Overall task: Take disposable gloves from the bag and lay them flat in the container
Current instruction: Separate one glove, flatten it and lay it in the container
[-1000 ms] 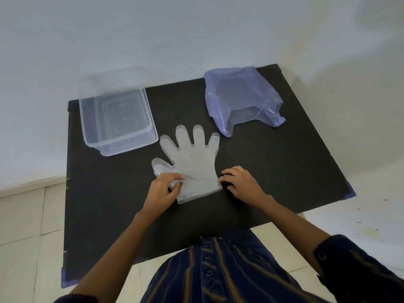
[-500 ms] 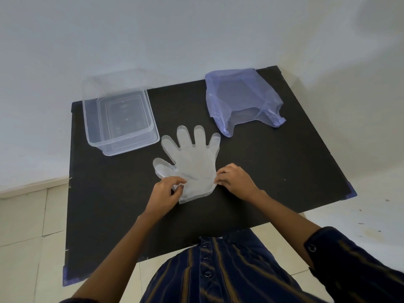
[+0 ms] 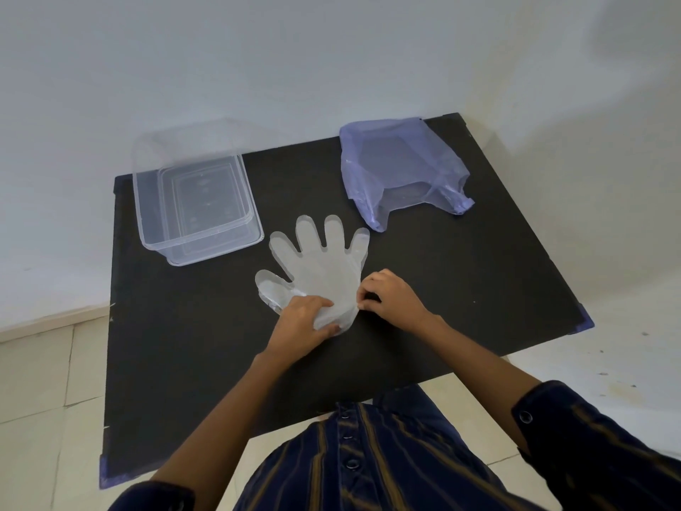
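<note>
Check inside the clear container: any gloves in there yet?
None visible: the clear container shows only its bare moulded base. The one glove lies on the table.

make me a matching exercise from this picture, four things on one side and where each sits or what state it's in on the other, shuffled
Things:
1. container
2. bag
3. glove
4. left hand

Descriptions:
A. lilac, crumpled, at the far right of the table
B. spread flat mid-table, fingers pointing away from the person
C. clear, at the far left of the table
D. gripping the bunched cuff of the glove

Pairs: 1-C, 2-A, 3-B, 4-D
</note>
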